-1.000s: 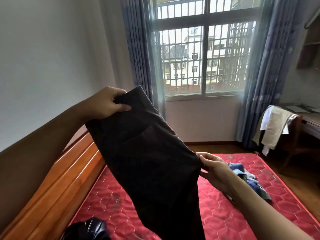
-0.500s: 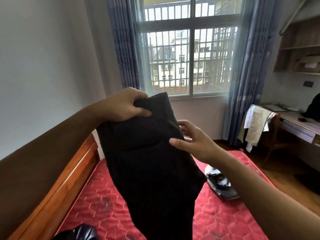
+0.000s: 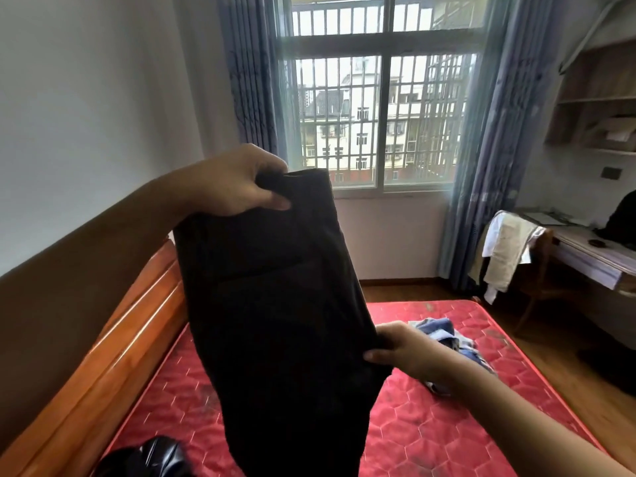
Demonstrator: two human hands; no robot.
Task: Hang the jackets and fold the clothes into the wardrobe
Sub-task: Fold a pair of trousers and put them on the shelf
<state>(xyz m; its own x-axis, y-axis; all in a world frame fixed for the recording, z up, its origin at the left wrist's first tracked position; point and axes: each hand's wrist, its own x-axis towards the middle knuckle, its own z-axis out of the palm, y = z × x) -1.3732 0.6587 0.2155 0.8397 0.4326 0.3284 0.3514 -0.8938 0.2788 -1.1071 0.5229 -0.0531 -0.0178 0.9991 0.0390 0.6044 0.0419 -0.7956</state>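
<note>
Gripping the top edge of the black garment [image 3: 275, 304] with the left hand [image 3: 237, 184], fingers curled over it, thumb pressed on the front. Pinching the cloth's right edge lower down with the right hand [image 3: 409, 352]. Held up in the air over the red bed [image 3: 430, 428], hanging slantwise. Just beyond the right hand, on the bed, a crumpled heap of blue clothes [image 3: 444, 333].
</note>
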